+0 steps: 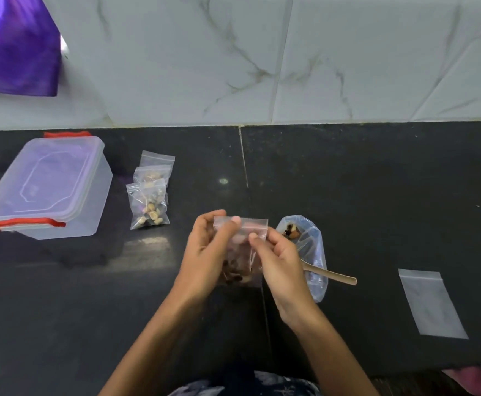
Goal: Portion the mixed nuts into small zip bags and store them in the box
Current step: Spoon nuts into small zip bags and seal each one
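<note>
A dark speckled stone bench (348, 181) meets a wall of pale, grey-veined marble tiles (205, 52). Purple cloth (13, 47) hangs at upper left.

Box (45, 187) near the surface's (348, 172) left edge; filled zip bags (149, 195) just right of it. Held bag (240, 250) at centre front, nut pouch (309, 252) with spoon (333, 275) beside it; empty bag (431, 304) toward the right edge.

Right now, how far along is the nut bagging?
Done: filled zip bags lie stacked beside the box; I can't count them exactly. In hand: left hand and right hand pinch the top of a zip bag with nuts. Left: a few nuts in the supply bag, one empty zip bag, and the box's lid is on, nothing visibly stored.
</note>
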Available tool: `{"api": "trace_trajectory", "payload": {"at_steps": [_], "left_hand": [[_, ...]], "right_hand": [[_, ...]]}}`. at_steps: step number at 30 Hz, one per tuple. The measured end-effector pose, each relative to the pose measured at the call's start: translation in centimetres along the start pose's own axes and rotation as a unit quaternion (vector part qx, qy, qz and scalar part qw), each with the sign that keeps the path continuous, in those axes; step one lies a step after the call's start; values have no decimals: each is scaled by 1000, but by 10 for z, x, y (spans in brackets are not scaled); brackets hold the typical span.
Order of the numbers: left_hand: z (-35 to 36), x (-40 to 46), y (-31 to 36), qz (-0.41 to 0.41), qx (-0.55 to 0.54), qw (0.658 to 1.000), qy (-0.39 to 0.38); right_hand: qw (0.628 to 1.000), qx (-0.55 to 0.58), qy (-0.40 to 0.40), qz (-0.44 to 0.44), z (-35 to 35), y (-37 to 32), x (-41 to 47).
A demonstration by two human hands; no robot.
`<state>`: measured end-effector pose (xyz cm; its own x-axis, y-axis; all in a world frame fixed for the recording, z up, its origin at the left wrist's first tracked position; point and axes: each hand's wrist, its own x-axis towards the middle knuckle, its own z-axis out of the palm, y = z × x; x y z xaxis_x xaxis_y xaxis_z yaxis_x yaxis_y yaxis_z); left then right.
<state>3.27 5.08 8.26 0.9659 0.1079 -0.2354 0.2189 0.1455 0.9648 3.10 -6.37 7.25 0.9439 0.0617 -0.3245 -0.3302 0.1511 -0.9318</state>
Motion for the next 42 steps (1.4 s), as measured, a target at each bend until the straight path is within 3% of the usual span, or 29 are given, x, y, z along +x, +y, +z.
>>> {"api": "trace_trajectory", "payload": {"at_steps": [8, 23, 32, 39, 42], "left_hand": [[-23, -6, -14, 12, 24, 999, -34], [-30, -16, -21, 15, -8, 995, 97], [-39, -16, -23, -2, -35, 995, 98], [-47, -18, -24, -22, -78, 997, 14], [-48, -18, -24, -14, -68, 997, 41]], "right_hand": [[999, -11, -22, 36, 5, 8, 1], [998, -51, -40, -2, 29, 17, -1], [999, -38, -10, -18, 28, 25, 1], [1000, 5, -13, -1, 28, 30, 3], [1000, 15, -11, 3, 28, 30, 4]]}}
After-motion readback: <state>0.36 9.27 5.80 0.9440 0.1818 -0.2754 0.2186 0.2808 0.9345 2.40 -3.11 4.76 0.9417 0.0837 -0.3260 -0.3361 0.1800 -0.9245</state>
